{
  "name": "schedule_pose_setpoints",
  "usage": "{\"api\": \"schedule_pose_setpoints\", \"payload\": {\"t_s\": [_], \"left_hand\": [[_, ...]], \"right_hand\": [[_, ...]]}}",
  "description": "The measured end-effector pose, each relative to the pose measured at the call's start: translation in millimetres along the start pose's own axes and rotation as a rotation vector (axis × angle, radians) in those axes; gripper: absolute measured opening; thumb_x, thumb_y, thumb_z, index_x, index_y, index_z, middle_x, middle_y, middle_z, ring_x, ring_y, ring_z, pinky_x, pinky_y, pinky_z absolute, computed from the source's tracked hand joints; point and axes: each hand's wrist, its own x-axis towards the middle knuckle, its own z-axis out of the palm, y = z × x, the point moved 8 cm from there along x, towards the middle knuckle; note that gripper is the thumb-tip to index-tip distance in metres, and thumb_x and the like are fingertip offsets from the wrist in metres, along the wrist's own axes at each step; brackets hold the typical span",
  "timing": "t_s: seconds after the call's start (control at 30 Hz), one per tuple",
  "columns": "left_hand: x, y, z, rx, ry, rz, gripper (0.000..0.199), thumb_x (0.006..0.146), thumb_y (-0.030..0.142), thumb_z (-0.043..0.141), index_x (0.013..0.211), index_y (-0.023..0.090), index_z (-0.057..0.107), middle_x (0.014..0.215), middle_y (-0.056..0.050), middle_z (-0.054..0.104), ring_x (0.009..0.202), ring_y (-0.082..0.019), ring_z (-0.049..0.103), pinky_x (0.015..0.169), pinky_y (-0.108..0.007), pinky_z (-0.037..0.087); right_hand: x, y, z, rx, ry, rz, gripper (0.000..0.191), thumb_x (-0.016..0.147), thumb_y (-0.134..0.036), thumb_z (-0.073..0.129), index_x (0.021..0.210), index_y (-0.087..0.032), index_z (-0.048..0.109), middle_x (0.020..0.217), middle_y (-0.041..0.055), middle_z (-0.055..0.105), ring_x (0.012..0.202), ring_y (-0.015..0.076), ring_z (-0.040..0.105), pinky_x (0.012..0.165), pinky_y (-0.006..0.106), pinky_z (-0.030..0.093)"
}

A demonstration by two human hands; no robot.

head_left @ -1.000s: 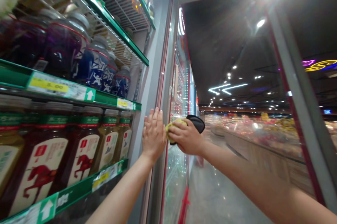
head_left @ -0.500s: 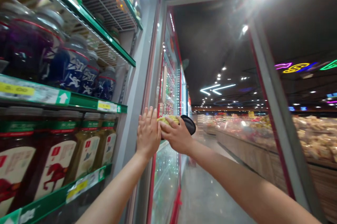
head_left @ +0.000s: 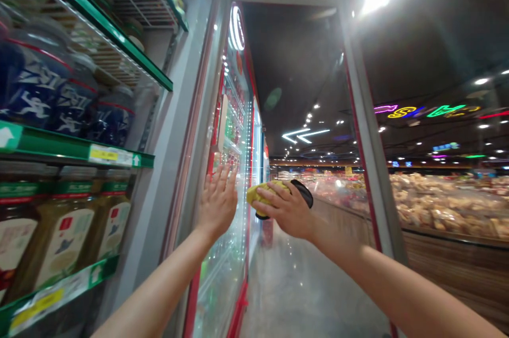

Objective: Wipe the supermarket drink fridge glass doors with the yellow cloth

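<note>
An open glass door point(head_left: 353, 62) with a grey frame stands in front of me. My left hand point(head_left: 218, 203) lies flat with its fingers stretched upward, at the door's left side by the frame; nothing is in it. To its right, my right hand point(head_left: 288, 211) presses a yellow cleaning cloth point(head_left: 252, 196) with a black edge against the glass at about the same height. The fingers spread over the cloth, and its black part sticks out beyond the knuckles. A gap separates the two hands.
On my left, cooler shelves hold bottles of blue drink point(head_left: 37, 83) and brown juice bottles point(head_left: 66, 227) behind green price rails point(head_left: 163, 79). Through the glass appear another lit cooler point(head_left: 228, 131), a shiny floor point(head_left: 294, 285) and a display of packaged goods point(head_left: 429, 203).
My right hand has moved the cloth rightward, away from my left hand, which stays flat at the door's left side. The view has turned right, so the shelves slide left.
</note>
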Motion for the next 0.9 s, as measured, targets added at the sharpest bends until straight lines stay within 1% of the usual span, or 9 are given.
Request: {"api": "schedule_pose_setpoints", "payload": {"t_s": [0.13,0.2,0.27,0.4,0.47,0.63,0.7,0.83,0.9], "left_hand": [[9,7,3.5,-0.014,-0.035,-0.004,0.056,0.1,0.026,0.036,0.155,0.017,0.04,0.164,-0.011,0.035,0.156,-0.027,0.024,0.127,-0.052,0.023],[11,8,2.9,-0.019,-0.021,-0.009,0.057,0.099,0.026,0.037,0.156,0.019,0.039,0.164,-0.01,0.035,0.156,-0.026,0.024,0.126,-0.052,0.024],[11,11,2.0,-0.013,0.011,0.003,0.058,0.098,0.025,0.039,0.156,0.021,0.038,0.164,-0.01,0.036,0.156,-0.026,0.023,0.126,-0.051,0.025],[10,23,6.4,0.001,0.045,0.069,0.06,0.097,0.022,0.042,0.157,0.02,0.036,0.165,-0.011,0.034,0.156,-0.025,0.021,0.128,-0.052,0.022],[12,34,11.3,-0.007,0.031,0.096,0.059,0.097,0.022,0.042,0.156,0.02,0.037,0.165,-0.012,0.033,0.156,-0.025,0.022,0.128,-0.052,0.021],[18,58,18.8,-0.046,0.027,0.099,0.053,0.1,0.024,0.038,0.152,0.017,0.043,0.164,-0.012,0.034,0.156,-0.025,0.02,0.128,-0.051,0.019],[16,66,19.6,-0.055,0.046,0.102,0.053,0.1,0.023,0.038,0.152,0.016,0.043,0.165,-0.012,0.033,0.157,-0.024,0.016,0.129,-0.05,0.017],[13,81,22.7,-0.063,0.071,0.122,0.053,0.1,0.022,0.038,0.153,0.017,0.041,0.165,-0.012,0.034,0.157,-0.023,0.016,0.13,-0.049,0.013],[16,90,24.8,-0.081,0.071,0.128,0.054,0.1,0.021,0.039,0.154,0.019,0.04,0.165,-0.01,0.034,0.157,-0.022,0.016,0.13,-0.05,0.013]], "right_hand": [[10,66,-22,-0.041,0.089,0.353,0.053,0.097,-0.015,0.045,0.143,-0.039,0.055,0.157,-0.0001,0.048,0.145,0.0301,0.039,0.118,0.059,0.026],[3,71,-24,-0.058,0.128,0.463,0.055,0.096,-0.014,0.046,0.144,-0.038,0.055,0.157,0.002,0.048,0.145,0.0334,0.039,0.117,0.062,0.028],[-10,46,-15,-0.051,0.109,0.375,0.053,0.097,-0.019,0.046,0.144,-0.043,0.055,0.156,-0.0006,0.05,0.145,0.0328,0.04,0.116,0.058,0.031],[-37,-12,1,0.002,0.035,-0.022,0.052,0.1,-0.028,0.048,0.147,-0.049,0.047,0.155,-0.0079,0.051,0.145,0.0251,0.042,0.118,0.051,0.032],[-39,9,-9,-0.036,0.037,0.031,0.053,0.1,-0.023,0.048,0.147,-0.048,0.047,0.155,-0.0069,0.051,0.144,0.0246,0.041,0.117,0.051,0.032],[-52,105,-50,-0.211,0.144,0.59,0.051,0.094,-0.021,0.057,0.142,-0.037,0.058,0.15,0.0126,0.053,0.132,0.0374,0.048,0.101,0.057,0.04],[-68,101,-48,-0.245,0.163,0.631,0.052,0.093,-0.021,0.056,0.143,-0.038,0.058,0.143,0.0151,0.057,0.125,0.0373,0.051,0.097,0.056,0.042],[-79,64,-27,-0.228,0.106,0.416,0.056,0.096,-0.019,0.051,0.144,-0.049,0.051,0.146,0.0057,0.057,0.127,0.0318,0.05,0.097,0.052,0.042],[-73,68,-26,-0.198,0.067,0.358,0.056,0.098,-0.018,0.049,0.143,-0.051,0.051,0.151,0.0007,0.053,0.135,0.0295,0.046,0.102,0.051,0.04]]}}
